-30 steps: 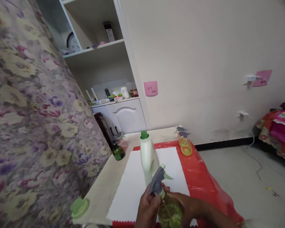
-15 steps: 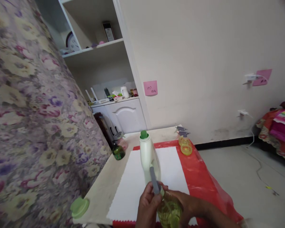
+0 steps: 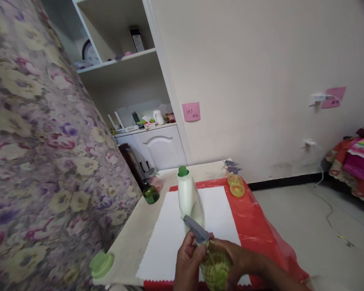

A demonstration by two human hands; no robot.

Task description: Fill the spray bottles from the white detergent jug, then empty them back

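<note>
At the near edge of the table, both of my hands are on a spray bottle (image 3: 215, 266) with a clear yellow-green body. My left hand (image 3: 188, 260) has its fingers closed round the neck, at the base of the grey trigger head (image 3: 196, 229). Wrapped round the body from the other side is my right hand (image 3: 238, 258). The trigger head points away and to the left. Just beyond it, a pale green detergent bottle (image 3: 188, 194) stands upright on a white sheet (image 3: 166, 234), a dark green piece showing in its mouth.
Yellow spray bottles (image 3: 237, 189) stand at the back right on a red plastic cover (image 3: 255, 226). A dark green bottle (image 3: 151, 195) and a pink one (image 3: 157, 182) are at the left. A light green lid (image 3: 101, 264) lies at the near left corner, close to a floral curtain (image 3: 48, 161).
The grey trigger head has turned on the bottle; its nozzle has swung to the left and lower. Both hands have kept their hold, and the view has shifted very slightly.
</note>
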